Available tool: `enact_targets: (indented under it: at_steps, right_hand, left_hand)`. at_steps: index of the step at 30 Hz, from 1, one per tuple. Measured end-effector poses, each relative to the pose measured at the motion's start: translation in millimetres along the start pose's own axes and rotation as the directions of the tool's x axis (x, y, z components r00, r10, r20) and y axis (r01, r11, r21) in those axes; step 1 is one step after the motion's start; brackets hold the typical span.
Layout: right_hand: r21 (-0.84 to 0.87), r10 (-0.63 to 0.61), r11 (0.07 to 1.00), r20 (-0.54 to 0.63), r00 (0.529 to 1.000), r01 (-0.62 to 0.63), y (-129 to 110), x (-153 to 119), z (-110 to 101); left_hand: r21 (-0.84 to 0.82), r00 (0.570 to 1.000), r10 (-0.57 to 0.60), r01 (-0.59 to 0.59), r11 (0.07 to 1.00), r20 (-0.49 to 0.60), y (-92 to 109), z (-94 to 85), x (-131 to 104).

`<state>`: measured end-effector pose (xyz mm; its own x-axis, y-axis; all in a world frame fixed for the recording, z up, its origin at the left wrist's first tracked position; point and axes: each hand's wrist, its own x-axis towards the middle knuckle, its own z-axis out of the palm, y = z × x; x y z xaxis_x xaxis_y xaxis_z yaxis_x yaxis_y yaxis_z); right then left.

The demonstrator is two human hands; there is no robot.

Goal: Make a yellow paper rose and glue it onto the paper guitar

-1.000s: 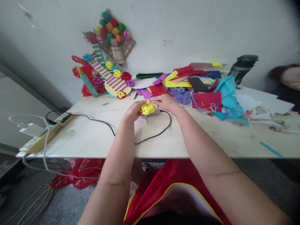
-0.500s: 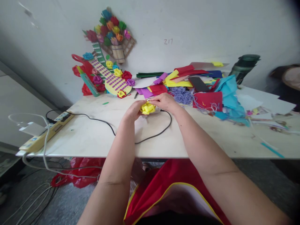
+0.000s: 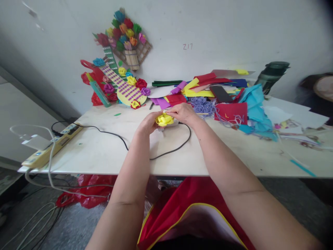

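Note:
A yellow paper flower point(image 3: 164, 119) is held above the middle of the white table point(image 3: 104, 156). My left hand point(image 3: 149, 122) wraps its fingers round the flower's left side. On the upper right, my right hand point(image 3: 183, 113) has its fingertips pinched together at the flower's edge. A thin wooden stick point(image 3: 202, 114) sticks out to the right from behind my right hand. Behind the flower lies a whitish object, mostly hidden, with a black cable point(image 3: 189, 134) running from it. What sits between my right fingertips is too small to tell.
At the back left, paper guitars point(image 3: 127, 93) with flowers lean near a glue bottle point(image 3: 99, 91). A power strip point(image 3: 52, 147) lies on the left. Purple yarn point(image 3: 202, 105), a phone point(image 3: 220, 93), coloured paper and a dark bottle point(image 3: 274, 74) are at the back right.
The thin wooden stick now shows to the right of my right hand. Both hands stay at the yellow flower, which has turned or tilted slightly.

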<state>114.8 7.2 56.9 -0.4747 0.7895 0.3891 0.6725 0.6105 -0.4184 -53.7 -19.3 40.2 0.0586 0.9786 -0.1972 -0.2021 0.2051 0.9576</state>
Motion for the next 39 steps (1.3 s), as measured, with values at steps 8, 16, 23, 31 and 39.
enact_targets:
  at_steps: [8,16,23,31,39]
  right_hand:
    - [-0.063,-0.092,0.994,0.000,0.996,0.092,2.2,1.5,-0.6]
    - [-0.067,-0.043,0.997,-0.038,0.998,0.040,0.4,2.7,-1.1]
    - [-0.049,-0.016,0.999,-0.059,0.998,0.013,0.8,2.8,-0.7]
    - [-0.023,0.044,0.999,-0.075,0.996,-0.046,-0.5,2.4,-1.4]
    - [-0.041,0.018,0.999,-0.059,0.998,-0.020,1.9,3.0,0.7]
  left_hand:
    - [0.016,1.000,0.007,-0.007,1.000,-0.004,0.1,-0.5,-0.8]
    - [-0.004,1.000,0.004,-0.004,1.000,0.005,0.0,0.1,1.3]
    - [-0.003,0.996,0.063,-0.063,0.998,0.063,-0.5,-1.4,-3.0]
    - [0.052,0.990,0.104,-0.109,0.993,0.090,1.0,-1.1,-7.4]
    - [0.096,0.993,0.120,-0.122,0.988,0.021,-0.3,-0.3,-4.1]
